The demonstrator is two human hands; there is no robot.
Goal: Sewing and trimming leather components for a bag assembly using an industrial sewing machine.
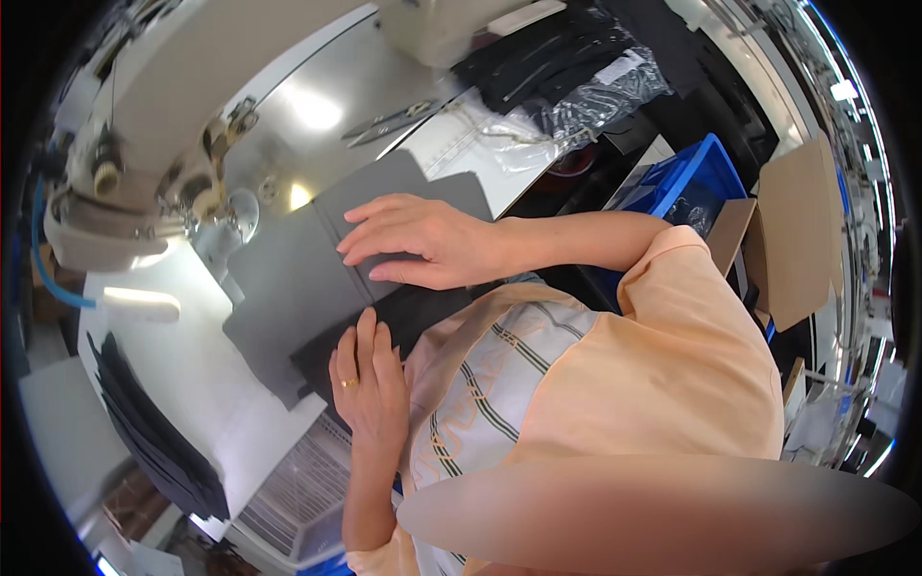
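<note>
My right hand (418, 240) lies on a grey fabric piece (279, 254), its fingers stretched toward the left and slightly apart. A straight seam or fold line runs down the grey piece just beyond the fingertips. Closer to my body, my left hand (371, 379), with a ring on one finger, rests its extended fingers on a black fabric piece (423, 312). This darker piece overlaps the near edge of the grey one. Neither hand grips anything. The sewing machine's needle and presser area (206, 197) is just beyond the grey fabric's far left side.
Scissors (392, 123) lie on the metal machine bed. Dark fabric pieces (158, 432) are stacked on the white table at left. Black pieces in clear plastic (605, 91) lie at the back. A blue bin (715, 168) and an open cardboard box (797, 235) stand at right.
</note>
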